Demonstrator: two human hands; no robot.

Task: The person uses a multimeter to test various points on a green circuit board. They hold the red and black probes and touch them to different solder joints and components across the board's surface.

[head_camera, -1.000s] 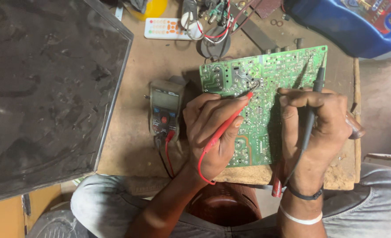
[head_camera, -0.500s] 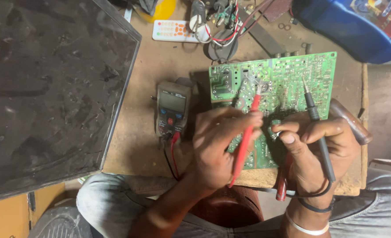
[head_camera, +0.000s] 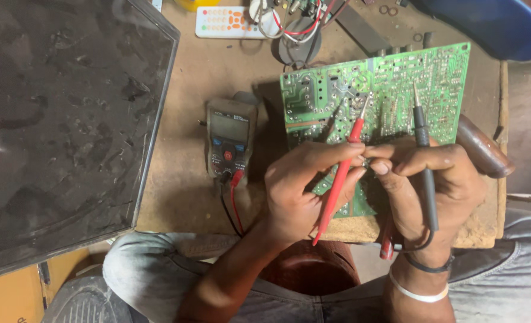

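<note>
- Head view: the left hand [head_camera: 304, 191] has its grip clenched on a red test probe [head_camera: 340, 176], pinched between thumb and fingers like a pen, with the metal tip resting on the solder side of a green circuit board [head_camera: 391, 81].
- The right hand [head_camera: 433, 185] has its grip clenched on a black test probe [head_camera: 424, 161], held nearly upright, its tip touching the same board to the right of the red one.
- The fingertips of both hands meet just above the board's lower middle.
- The board lies flat on a worn brown worktop [head_camera: 181, 179], dusty and scuffed, with a ragged near edge.
- Just left of the board lies a grey multimeter [head_camera: 229, 140], with red and black leads plugged into its lower end and running off the near edge.
- A large dark panel [head_camera: 62, 119], smeared and dusty, covers the left part of the worktop and overhangs it.
- At the far edge lie a white remote control [head_camera: 226, 22] with orange buttons and a tangle of red, white and black wires [head_camera: 295, 21].
- A blue plastic thing [head_camera: 493, 27] fills the far right corner.
- A brown wooden handle [head_camera: 484, 149] pokes out behind the right hand.
- The right wrist wears a black band and a white band [head_camera: 418, 293].
- The person sits close, with knees in grey trousers [head_camera: 158, 263] under the near edge.
</note>
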